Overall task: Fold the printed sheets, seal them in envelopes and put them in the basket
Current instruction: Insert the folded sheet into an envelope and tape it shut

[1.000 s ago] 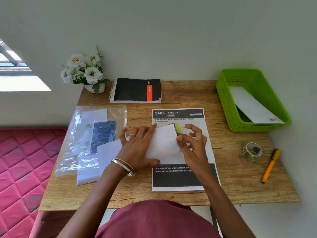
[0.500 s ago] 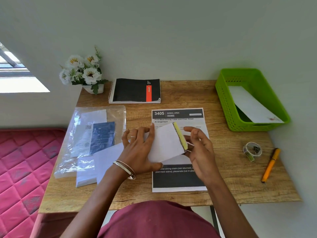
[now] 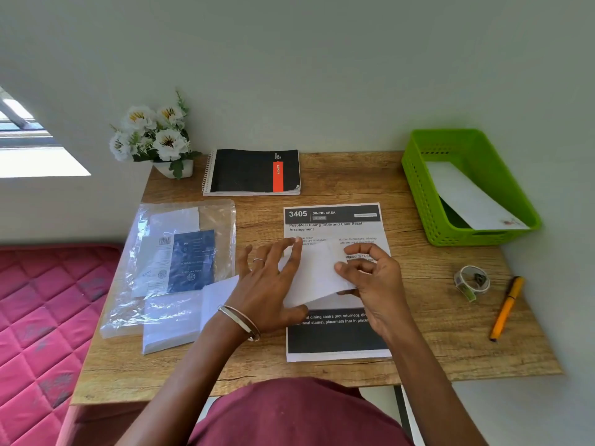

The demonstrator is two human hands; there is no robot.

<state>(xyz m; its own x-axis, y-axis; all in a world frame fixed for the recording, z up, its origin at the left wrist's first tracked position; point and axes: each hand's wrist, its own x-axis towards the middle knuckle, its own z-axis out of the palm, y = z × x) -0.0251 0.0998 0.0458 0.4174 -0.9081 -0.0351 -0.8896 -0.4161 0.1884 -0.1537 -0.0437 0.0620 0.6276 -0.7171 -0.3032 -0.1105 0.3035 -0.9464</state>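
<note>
The white envelope [image 3: 317,275] sits between both hands, over the printed sheet [image 3: 335,333]. The left hand [image 3: 267,291] presses it flat with straight fingers; the right hand [image 3: 373,278] pinches its edge (the yellow strip showing before is gone). Sealing looks done, so next it goes right, into the green basket [image 3: 418,188].

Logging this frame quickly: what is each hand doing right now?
Left hand: fingers straight, pressing the white envelope flat.
Right hand: fingers curled, pinching the envelope's right end.
</note>
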